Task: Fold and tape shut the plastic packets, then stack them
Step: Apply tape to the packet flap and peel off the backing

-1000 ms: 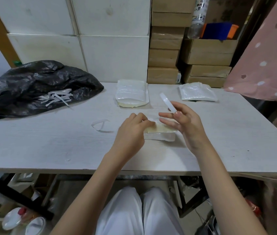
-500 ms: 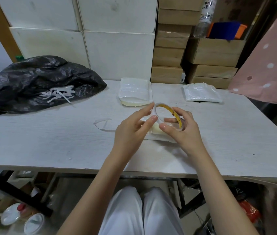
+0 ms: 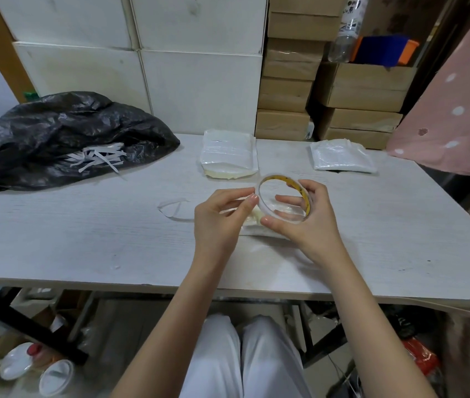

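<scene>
My right hand (image 3: 311,219) holds a thin roll of clear tape (image 3: 265,208) upright above the table's middle, fingers through its core. My left hand (image 3: 219,216) pinches at the roll's left rim with thumb and forefinger. Beneath both hands lies a folded plastic packet (image 3: 252,229), mostly hidden by them. A stack of taped packets (image 3: 229,153) rests further back in the centre. Another pile of plastic packets (image 3: 343,158) sits at the back right.
A black plastic bag (image 3: 64,136) with white paper strips (image 3: 98,159) covers the table's back left. A curled scrap of clear film (image 3: 174,208) lies left of my hands. White and cardboard boxes (image 3: 288,90) are stacked behind the table; pink dotted cloth (image 3: 458,104) hangs at right.
My right hand brought the tape roll up over the packet and turned it upright. My left hand left the packet and moved to pinch the roll's rim.
</scene>
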{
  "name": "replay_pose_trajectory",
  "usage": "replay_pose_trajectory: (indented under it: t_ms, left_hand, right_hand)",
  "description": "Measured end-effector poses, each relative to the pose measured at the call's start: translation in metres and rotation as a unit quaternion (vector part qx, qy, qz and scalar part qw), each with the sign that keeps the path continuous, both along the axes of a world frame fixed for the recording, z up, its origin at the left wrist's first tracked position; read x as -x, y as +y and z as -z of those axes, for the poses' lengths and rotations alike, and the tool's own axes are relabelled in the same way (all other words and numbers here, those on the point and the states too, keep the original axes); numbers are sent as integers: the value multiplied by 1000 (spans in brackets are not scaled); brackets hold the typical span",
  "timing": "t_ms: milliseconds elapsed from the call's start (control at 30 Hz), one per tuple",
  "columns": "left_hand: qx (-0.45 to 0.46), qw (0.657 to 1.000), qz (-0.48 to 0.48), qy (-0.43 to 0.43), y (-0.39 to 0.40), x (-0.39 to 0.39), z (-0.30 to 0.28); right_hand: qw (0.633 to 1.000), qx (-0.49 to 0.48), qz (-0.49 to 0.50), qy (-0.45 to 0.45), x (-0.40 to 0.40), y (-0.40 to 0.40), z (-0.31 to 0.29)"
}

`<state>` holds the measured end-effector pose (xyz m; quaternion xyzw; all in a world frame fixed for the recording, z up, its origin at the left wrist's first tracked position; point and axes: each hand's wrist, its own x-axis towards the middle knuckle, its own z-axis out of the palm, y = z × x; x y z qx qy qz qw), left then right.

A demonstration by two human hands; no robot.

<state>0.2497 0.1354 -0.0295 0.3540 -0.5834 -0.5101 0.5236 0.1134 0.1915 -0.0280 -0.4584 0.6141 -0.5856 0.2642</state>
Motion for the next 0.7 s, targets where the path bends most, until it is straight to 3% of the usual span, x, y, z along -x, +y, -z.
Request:
replay_pose_trajectory:
  t_ms: [200,500,700]
  left_hand:
    - [-40,999,25,-4,-5,-6,-4]
    - [-59,998,13,6,-6,-8,-1]
    - [-62,998,-11,11,-1,-3,3]
  right_hand:
    - [999,-6,-54,8,8,6,3]
    - [991,77,-47,-100,-2,1,5]
    - [987,119,-4,-106,-11,-2,6]
